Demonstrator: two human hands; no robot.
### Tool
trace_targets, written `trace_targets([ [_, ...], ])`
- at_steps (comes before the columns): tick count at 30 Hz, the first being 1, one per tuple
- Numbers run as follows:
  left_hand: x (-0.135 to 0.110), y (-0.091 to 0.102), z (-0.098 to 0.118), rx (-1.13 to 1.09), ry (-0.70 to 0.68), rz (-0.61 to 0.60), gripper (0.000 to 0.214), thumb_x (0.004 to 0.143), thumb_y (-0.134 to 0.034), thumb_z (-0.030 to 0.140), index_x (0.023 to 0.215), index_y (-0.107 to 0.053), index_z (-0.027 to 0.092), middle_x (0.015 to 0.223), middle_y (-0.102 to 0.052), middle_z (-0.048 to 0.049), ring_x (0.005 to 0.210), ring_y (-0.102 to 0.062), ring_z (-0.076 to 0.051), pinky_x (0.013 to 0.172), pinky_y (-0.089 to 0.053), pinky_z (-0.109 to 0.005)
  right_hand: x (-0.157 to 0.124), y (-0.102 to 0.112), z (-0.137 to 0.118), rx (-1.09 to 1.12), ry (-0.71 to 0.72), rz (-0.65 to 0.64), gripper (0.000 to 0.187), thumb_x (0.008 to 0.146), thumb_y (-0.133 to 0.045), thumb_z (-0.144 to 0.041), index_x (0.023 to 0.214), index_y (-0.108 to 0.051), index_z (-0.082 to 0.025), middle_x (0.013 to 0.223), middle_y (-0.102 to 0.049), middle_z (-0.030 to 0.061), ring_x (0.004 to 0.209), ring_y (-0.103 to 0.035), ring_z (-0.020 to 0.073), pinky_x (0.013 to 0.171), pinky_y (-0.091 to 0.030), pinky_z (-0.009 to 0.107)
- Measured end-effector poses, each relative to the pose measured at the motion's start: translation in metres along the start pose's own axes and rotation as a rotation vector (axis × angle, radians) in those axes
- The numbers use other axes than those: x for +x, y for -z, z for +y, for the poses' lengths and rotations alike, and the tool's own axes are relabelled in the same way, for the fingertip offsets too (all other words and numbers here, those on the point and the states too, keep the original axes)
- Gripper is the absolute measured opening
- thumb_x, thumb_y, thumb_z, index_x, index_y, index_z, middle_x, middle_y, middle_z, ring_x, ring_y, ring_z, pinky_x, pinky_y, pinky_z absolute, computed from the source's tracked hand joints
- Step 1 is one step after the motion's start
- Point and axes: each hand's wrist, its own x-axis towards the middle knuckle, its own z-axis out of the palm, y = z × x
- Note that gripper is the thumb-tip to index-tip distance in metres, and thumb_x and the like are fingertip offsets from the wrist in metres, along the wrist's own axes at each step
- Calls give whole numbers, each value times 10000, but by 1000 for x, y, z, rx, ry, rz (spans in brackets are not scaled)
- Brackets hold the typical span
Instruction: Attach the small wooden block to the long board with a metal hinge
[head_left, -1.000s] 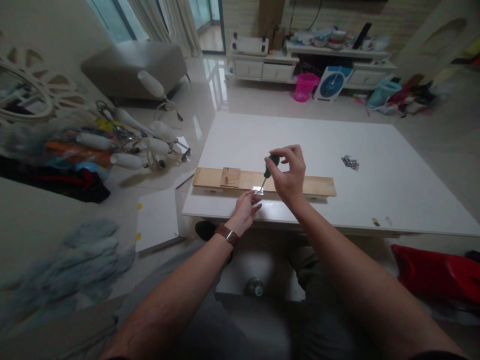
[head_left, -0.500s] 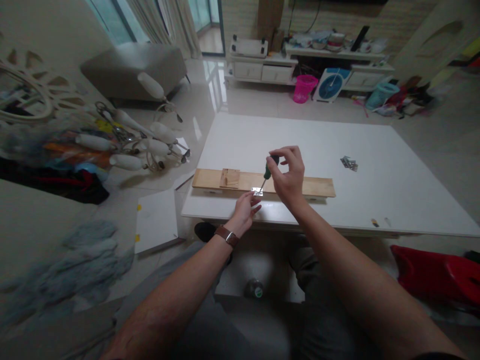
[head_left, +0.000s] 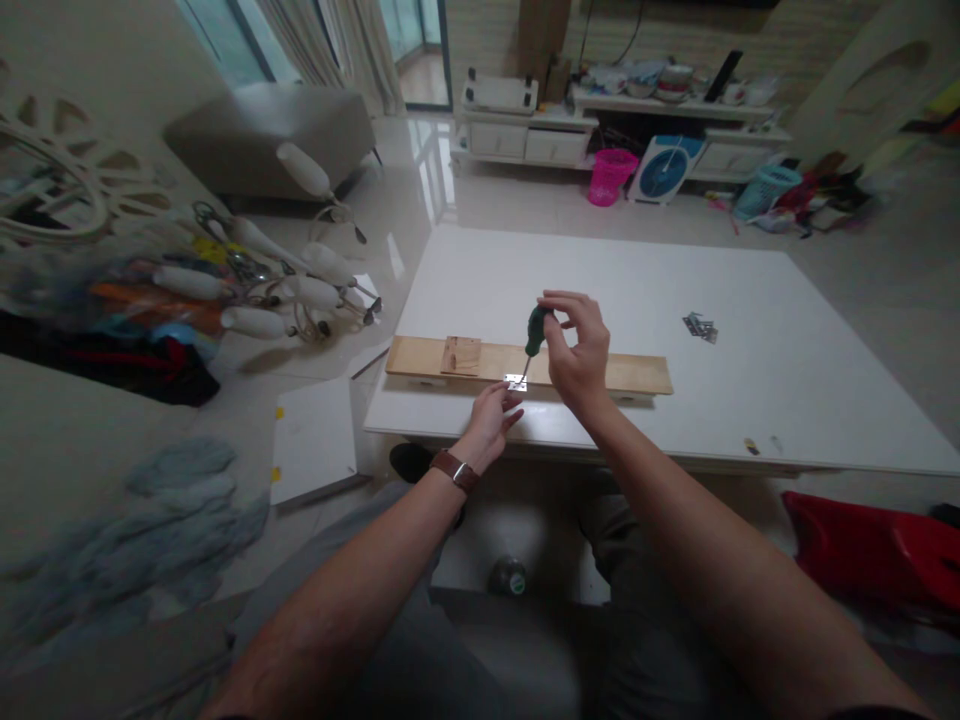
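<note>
Here, the right hand (head_left: 581, 345) grips a green screwdriver (head_left: 535, 328); the left hand (head_left: 487, 420) holds a metal plate (head_left: 517, 382).

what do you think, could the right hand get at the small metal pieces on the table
Probably yes: nothing visible stands between the right hand and the small metal pieces on the white table, though that hand's fingers hold a screwdriver.

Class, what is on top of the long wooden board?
A small wood piece lies on the board, and a metal plate sits at its near edge beneath the screwdriver. The surface beneath that piece and behind the right hand is hidden.
</note>
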Motion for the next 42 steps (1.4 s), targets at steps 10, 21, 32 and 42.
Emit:
trace_targets([
  [10, 1, 0, 0, 4, 5, 7, 134, 898, -589, 81, 966, -642, 183, 879, -643, -32, 792, -631, -141, 742, -514, -280, 1, 0, -2, -24, -15, 26, 108, 931, -658, -242, 1006, -730, -268, 1029, -662, 44, 1015, -631, 215, 790, -533, 381],
  [21, 3, 2, -2, 14, -4, -4, 97, 906, -626, 131, 982, -651, 186, 886, -644, -33, 805, -632, -145, 759, -517, -281, 1, 0, 0, -99, -26, 28, 43, 915, -699, -281, 955, -702, -264, 963, -632, 28, 952, -623, 197, 781, -536, 374],
  [32, 2, 2, -1, 9, -3, -4, 87, 912, -624, 120, 970, -649, 180, 901, -649, -34, 793, -631, -141, 742, -514, -283, 1, 0, -1, -67, -30, 37, 48, 911, -720, -305, 914, -695, -264, 940, -643, 24, 941, -620, 199, 787, -530, 376],
  [42, 3, 2, -2, 17, -8, -4, 154, 866, -631, 84, 979, -656, 186, 887, -646, -29, 813, -635, -148, 770, -515, -290, 1, 1, -1, -38, 23, -1, 138, 953, -620, -215, 1033, -718, -270, 1017, -718, 37, 1014, -657, 214, 780, -545, 382],
])
